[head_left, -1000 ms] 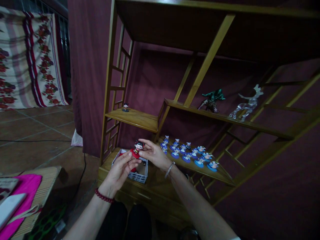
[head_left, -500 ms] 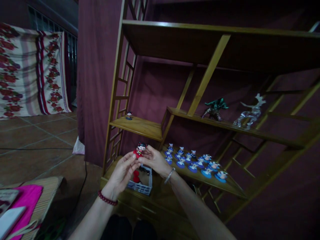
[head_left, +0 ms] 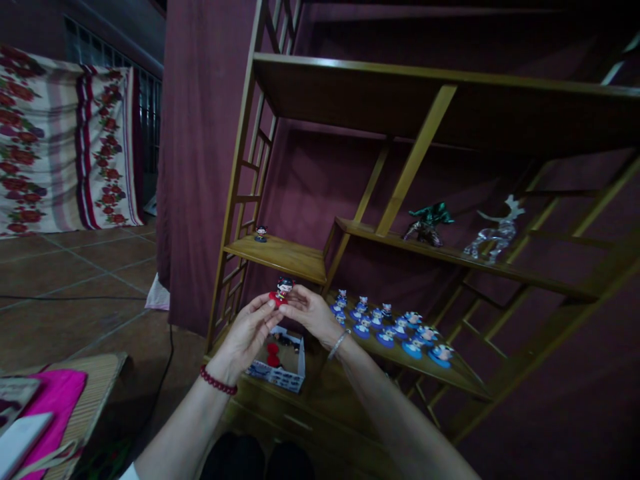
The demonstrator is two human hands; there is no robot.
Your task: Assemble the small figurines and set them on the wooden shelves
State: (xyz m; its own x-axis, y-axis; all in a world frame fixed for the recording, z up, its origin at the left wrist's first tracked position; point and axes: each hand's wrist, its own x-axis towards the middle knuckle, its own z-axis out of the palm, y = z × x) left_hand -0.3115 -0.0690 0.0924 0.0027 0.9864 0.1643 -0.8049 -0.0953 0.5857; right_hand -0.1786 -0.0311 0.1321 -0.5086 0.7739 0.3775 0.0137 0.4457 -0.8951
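A small figurine (head_left: 285,288) with black hair stands upright on a red round base (head_left: 278,299), held between both hands in front of the shelf. My left hand (head_left: 253,328) pinches the base from the left. From the right, my right hand (head_left: 311,312) closes its thumb and fingers on the same figurine. Below them sits an open white patterned box (head_left: 280,380) with red pieces (head_left: 273,355) and dark items inside. On the small left shelf (head_left: 285,257) stands a similar figurine (head_left: 261,233) with a dark base.
Rows of blue-based figurines (head_left: 385,333) stand on the lower right shelf. Above them are a green figure (head_left: 430,223) and a clear deer ornament (head_left: 495,230). A wooden post (head_left: 240,173) edges the left side. A woven-top table (head_left: 95,393) with pink cloth stands at lower left.
Both hands have lifted the figurine slightly, and it now stands more upright between them. The camera view has shifted a little.
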